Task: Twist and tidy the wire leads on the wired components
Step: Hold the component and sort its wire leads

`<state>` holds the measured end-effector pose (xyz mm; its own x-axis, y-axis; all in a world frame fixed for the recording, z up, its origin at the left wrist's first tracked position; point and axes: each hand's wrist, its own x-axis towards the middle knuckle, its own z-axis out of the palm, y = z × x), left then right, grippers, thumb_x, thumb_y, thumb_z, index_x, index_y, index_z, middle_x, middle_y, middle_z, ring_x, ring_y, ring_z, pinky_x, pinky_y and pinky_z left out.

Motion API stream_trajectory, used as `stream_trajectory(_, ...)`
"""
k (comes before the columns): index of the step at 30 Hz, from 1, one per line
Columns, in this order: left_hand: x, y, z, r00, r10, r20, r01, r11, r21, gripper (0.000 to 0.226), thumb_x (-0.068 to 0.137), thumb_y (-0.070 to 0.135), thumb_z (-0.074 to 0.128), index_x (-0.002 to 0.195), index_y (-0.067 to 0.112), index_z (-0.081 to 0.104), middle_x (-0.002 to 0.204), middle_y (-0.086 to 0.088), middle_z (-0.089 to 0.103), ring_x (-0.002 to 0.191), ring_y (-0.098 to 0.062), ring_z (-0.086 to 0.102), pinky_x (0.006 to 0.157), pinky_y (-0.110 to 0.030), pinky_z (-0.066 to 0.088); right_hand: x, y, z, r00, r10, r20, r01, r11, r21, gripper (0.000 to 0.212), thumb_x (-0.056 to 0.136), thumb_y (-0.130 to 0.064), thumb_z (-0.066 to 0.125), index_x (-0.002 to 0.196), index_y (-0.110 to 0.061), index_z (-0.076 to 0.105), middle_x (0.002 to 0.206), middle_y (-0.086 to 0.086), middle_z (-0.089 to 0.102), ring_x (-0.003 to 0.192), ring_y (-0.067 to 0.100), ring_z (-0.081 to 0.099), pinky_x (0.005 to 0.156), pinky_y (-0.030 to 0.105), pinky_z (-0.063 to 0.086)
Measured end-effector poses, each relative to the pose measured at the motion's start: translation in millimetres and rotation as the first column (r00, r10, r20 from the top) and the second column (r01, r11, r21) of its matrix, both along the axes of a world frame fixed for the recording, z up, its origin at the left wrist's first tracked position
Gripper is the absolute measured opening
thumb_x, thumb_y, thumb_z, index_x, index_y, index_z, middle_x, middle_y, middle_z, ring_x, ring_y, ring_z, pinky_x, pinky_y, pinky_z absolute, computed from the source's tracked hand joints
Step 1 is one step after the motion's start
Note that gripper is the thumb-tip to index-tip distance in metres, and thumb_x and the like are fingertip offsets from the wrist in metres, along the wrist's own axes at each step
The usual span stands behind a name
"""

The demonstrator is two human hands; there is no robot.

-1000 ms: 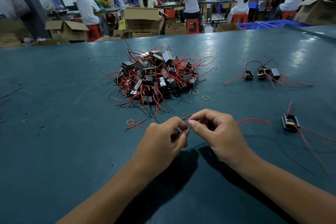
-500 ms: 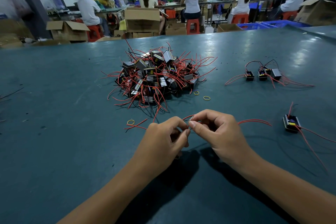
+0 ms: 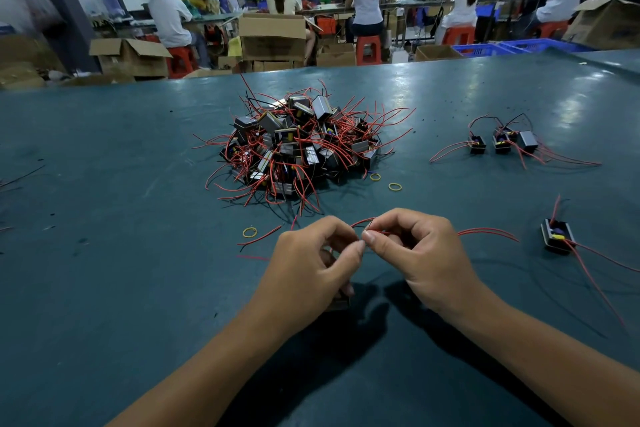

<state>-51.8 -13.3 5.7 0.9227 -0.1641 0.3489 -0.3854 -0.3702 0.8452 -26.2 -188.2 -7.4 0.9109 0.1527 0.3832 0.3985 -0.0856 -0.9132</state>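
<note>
My left hand (image 3: 311, 263) and my right hand (image 3: 419, 256) meet fingertip to fingertip low over the green table (image 3: 104, 253). Both pinch the thin red leads (image 3: 485, 231) of one wired component, whose dark body (image 3: 337, 302) peeks out under my left palm. The leads run out to the right past my right hand. Behind my hands lies a big pile of black components with red wires (image 3: 298, 146). One single component (image 3: 557, 236) rests to the right, and three more (image 3: 502, 144) sit in a row at the far right.
Yellow rubber bands lie loose: one (image 3: 250, 231) left of my hands, two (image 3: 394, 186) by the pile. Loose red wire bits (image 3: 259, 239) lie near my left hand. Beyond the table's far edge are cardboard boxes (image 3: 273, 35), red stools and seated workers.
My fingertips have shifted slightly on the leads; both hands stay in the same place. Nothing else on the table has moved.
</note>
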Motion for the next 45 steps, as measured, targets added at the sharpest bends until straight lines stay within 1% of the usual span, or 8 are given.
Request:
stream_trajectory(2,1,2,5,0.998,0.043,0.035,-0.042,0.999,-0.026,0.005,0.091,0.027,0.067,0.093,0.025,0.064,0.077,0.003,0.068,0.054,-0.02,0.067,0.047,-0.033,0.052,0,-2,2,1.0,0.014,0.013,-0.014,0.999,-0.033,0.008,0.083,-0.02,0.077,0.08,-0.023,0.072,0.056,-0.013,0.046,0.057,0.008,0.039,0.056,0.022,0.036)
stream_trajectory(5,2,7,12,0.968,0.03,0.249,-0.078,0.98,0.184,0.01,0.091,0.035,0.065,0.095,0.026,0.067,0.09,0.011,0.063,0.071,-0.014,0.061,0.061,-0.02,0.045,-2,-4,5,0.998,0.032,0.052,-0.026,0.994,-0.11,0.009,0.085,-0.015,0.076,0.079,-0.021,0.071,0.056,-0.014,0.042,0.054,0.005,0.036,0.053,0.016,0.033)
stream_trajectory(11,3,8,16,0.937,0.003,0.35,-0.129,0.933,0.337,0.016,0.094,0.032,0.063,0.084,0.02,0.064,0.079,0.011,0.053,0.069,-0.012,0.051,0.061,-0.018,0.036,-10,-3,17,0.967,0.055,0.247,0.019,0.957,-0.289,0.011,0.083,-0.015,0.072,0.078,-0.024,0.072,0.056,-0.016,0.044,0.05,0.002,0.041,0.053,0.009,0.03)
stream_trajectory(18,-1,11,21,0.978,-0.044,0.205,-0.035,0.93,0.367,0.019,0.097,0.033,0.056,0.083,0.021,0.061,0.072,0.011,0.052,0.067,-0.007,0.048,0.059,-0.013,0.033,-13,-3,19,0.944,0.058,0.326,0.069,0.929,-0.364,0.012,0.082,-0.008,0.077,0.076,-0.015,0.07,0.054,-0.018,0.043,0.05,0.002,0.042,0.054,0.007,0.029)
stream_trajectory(23,-1,11,22,0.997,-0.022,-0.076,0.037,0.98,0.198,0.024,0.097,0.021,0.062,0.073,0.019,0.064,0.056,0.013,0.045,0.052,-0.004,0.036,0.052,-0.021,0.028,-15,-1,19,0.903,0.093,0.419,0.123,0.88,-0.459,0.006,0.082,-0.015,0.072,0.078,-0.012,0.069,0.062,-0.02,0.04,0.055,-0.002,0.04,0.057,0.008,0.029)
stream_trajectory(27,-3,13,26,0.973,-0.027,-0.227,0.041,0.997,0.059,0.024,0.094,0.02,0.064,0.07,0.013,0.067,0.056,0.008,0.046,0.048,-0.004,0.034,0.046,-0.016,0.027,-15,-2,19,0.864,0.153,0.48,0.146,0.835,-0.531,0.006,0.086,-0.017,0.069,0.083,-0.012,0.07,0.071,-0.018,0.043,0.062,-0.001,0.036,0.06,0.012,0.03)
stream_trajectory(35,-7,16,30,0.917,-0.003,-0.4,0.021,0.999,0.039,0.044,0.094,0.026,0.063,0.051,0.025,0.062,0.047,0.011,0.044,0.045,-0.007,0.031,0.042,-0.015,0.025,-15,-2,19,0.789,0.247,0.562,0.192,0.77,-0.609,0.005,0.088,-0.012,0.069,0.085,-0.008,0.069,0.077,-0.004,0.06,0.069,0.009,0.049,0.066,0.016,0.036)
stream_trajectory(45,-8,13,32,0.819,-0.06,-0.571,-0.053,0.982,-0.179,0.033,0.093,0.024,0.063,0.062,0.015,0.07,0.059,0.004,0.057,0.044,-0.008,0.034,0.04,-0.016,0.022,-14,-2,17,0.775,0.223,0.591,0.228,0.774,-0.591,0.006,0.089,-0.013,0.067,0.084,-0.009,0.069,0.075,-0.004,0.058,0.068,0.01,0.047,0.065,0.016,0.034)
